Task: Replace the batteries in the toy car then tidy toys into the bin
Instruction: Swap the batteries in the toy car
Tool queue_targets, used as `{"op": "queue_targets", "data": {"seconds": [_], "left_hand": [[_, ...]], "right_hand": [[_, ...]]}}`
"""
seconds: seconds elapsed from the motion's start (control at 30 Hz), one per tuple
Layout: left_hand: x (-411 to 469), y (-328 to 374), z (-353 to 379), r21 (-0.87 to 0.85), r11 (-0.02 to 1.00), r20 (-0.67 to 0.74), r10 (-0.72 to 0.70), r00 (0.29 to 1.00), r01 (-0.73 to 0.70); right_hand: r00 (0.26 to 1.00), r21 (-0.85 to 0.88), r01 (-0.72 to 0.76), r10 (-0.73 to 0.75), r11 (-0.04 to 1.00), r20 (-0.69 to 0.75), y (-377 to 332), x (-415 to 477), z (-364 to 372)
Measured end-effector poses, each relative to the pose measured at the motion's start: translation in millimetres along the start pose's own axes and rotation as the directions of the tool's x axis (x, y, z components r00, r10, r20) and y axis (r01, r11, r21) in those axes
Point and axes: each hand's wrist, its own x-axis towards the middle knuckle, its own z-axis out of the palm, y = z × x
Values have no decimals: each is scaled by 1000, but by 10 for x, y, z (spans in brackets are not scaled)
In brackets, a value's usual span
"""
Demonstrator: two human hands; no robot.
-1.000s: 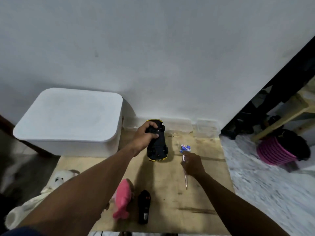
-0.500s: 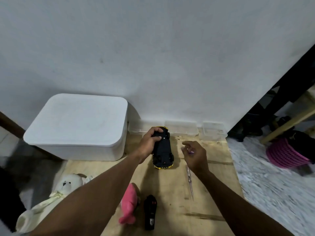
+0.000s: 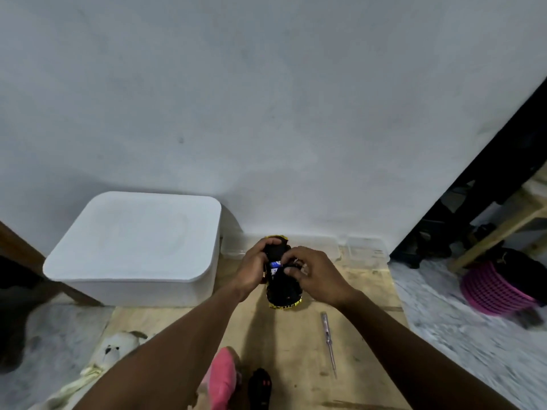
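The black and yellow toy car [image 3: 284, 294] lies on the wooden board [image 3: 296, 344] by the wall. My left hand [image 3: 254, 270] grips the car's far end from the left. My right hand [image 3: 313, 273] is over the car's middle, its fingertips pinching blue and white batteries [image 3: 276, 265] at the car's body. A screwdriver [image 3: 328, 343] lies on the board to the right of the car. The white lidded bin [image 3: 133, 247] stands at the left against the wall.
A pink plush toy [image 3: 222, 377] and a black remote [image 3: 260, 389] lie at the board's near edge. A white teddy [image 3: 115, 350] lies at the lower left. A pink basket [image 3: 488, 288] and wooden furniture stand on the right.
My right hand picked up the blue batteries from the board and brought them left onto the car. My left hand kept hold of the car.
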Motion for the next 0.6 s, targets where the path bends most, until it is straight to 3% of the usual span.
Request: {"op": "queue_targets", "data": {"seconds": [0.1, 0.2, 0.33, 0.47, 0.6], "left_hand": [[-20, -3, -63, -55, 998, -50, -14, 999, 12], [-18, -76, -159, -65, 998, -71, -33, 997, 28], [12, -194, -253, -50, 997, -93, -66, 993, 61], [68, -349, -358, -22, 996, -108, -91, 990, 90], [112, -461, -455, -40, 992, -112, -121, 986, 117]], "right_hand": [[966, 285, -47, 117, 957, -231, 77, -8, -97], [902, 304, -146, 253, 941, -350, 340, -19, -85], [905, 161, -359, 385, 919, -181, 839, -98, 355], [922, -123, -373, 382, 920, 61, 1103, -178, 780], [917, -262, -373, 397, 890, 44, 1180, -194, 970]]}}
